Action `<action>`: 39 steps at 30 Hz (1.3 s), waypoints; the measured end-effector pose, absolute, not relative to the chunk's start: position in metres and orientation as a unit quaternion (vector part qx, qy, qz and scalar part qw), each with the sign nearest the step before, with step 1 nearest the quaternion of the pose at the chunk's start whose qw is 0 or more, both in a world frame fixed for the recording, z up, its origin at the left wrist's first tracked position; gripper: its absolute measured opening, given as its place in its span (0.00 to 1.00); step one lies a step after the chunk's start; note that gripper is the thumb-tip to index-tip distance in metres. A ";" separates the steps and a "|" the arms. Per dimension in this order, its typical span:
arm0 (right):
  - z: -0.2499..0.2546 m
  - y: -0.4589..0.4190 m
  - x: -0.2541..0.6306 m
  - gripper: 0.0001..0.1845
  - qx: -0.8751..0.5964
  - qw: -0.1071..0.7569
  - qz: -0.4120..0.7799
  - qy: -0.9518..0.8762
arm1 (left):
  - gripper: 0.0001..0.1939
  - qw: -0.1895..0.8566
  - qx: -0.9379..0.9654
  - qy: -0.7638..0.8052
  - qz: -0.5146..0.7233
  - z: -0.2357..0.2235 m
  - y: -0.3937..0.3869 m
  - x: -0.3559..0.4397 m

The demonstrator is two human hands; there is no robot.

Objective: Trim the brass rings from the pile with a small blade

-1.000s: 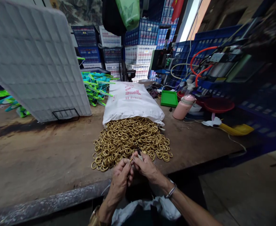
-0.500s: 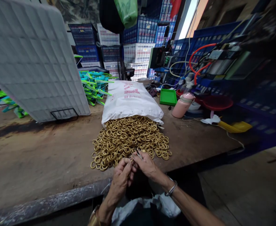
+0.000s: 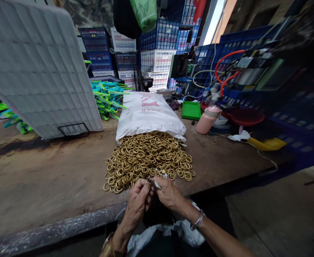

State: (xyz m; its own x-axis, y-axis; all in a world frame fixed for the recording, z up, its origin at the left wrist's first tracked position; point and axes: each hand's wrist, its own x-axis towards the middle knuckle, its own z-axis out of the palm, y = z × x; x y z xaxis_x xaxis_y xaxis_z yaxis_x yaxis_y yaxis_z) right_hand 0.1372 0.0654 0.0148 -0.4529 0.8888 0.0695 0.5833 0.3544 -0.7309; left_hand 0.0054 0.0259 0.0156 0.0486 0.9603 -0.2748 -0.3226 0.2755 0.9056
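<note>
Sack point(image 3: 150, 116), white with red print, lies on the table point(image 3: 52, 175), and gold-coloured rings point(image 3: 147, 153) are heaped against its near end, on the side toward the person. Beyond that heap, farther from the sack, both hands meet near the table's front edge. The right hand point(image 3: 171, 194) has its grip closed on a slim tool point(image 3: 157, 185) with a pale body and a dark end. The tool's long axis slants away from the right palm, toward the sack side and leftward, so the dark end points to the fingertips of the left hand point(image 3: 137, 200), just beside it. The left grip is pinched together at thumb and finger. Both hands are near the rings, neither clearly nearer.

Something small and dark shows between the fingertips, but whether it is a ring or only the tool's end cannot be told. The right fingers cover part of the tool, and its tip is too small to make out. Curled fingers hide the left palm. The sack covers any rings farther in, and the forearms are cut off at the bottom of the view.
</note>
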 end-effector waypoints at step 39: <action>-0.005 0.086 0.152 0.06 -0.633 0.167 0.140 -0.743 | 0.16 0.755 0.155 0.397 0.497 0.004 0.024 0.004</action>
